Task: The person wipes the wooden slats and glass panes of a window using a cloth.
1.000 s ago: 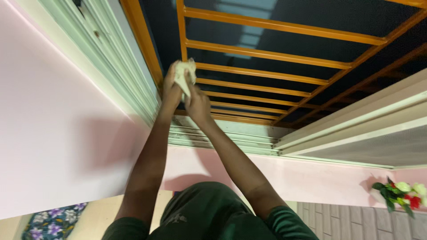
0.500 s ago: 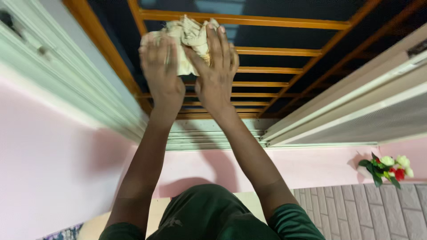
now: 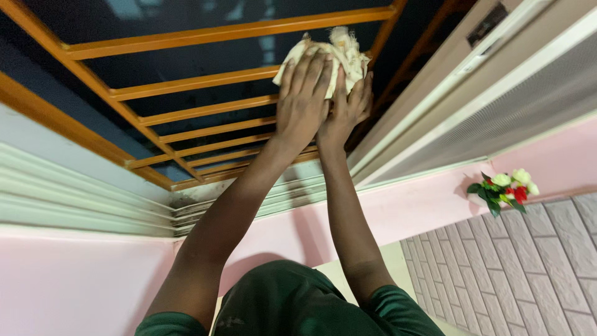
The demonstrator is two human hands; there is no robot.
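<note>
Pressed a crumpled cream cloth (image 3: 339,53) flat against the orange window grille (image 3: 186,81), left hand (image 3: 303,102) spread wide over it, right hand (image 3: 348,109) alongside, fingers open, touching it.

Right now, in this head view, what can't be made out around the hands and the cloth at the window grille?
- Cloth: its lower part is hidden under the left hand and right hand.
- Palms: both face away, so the grip is unseen.
- Orange grille: its top and left are cut off by the frame edge.
- Beyond the bars: too dark to tell.
- Flower bunch: too small for detail.
</note>
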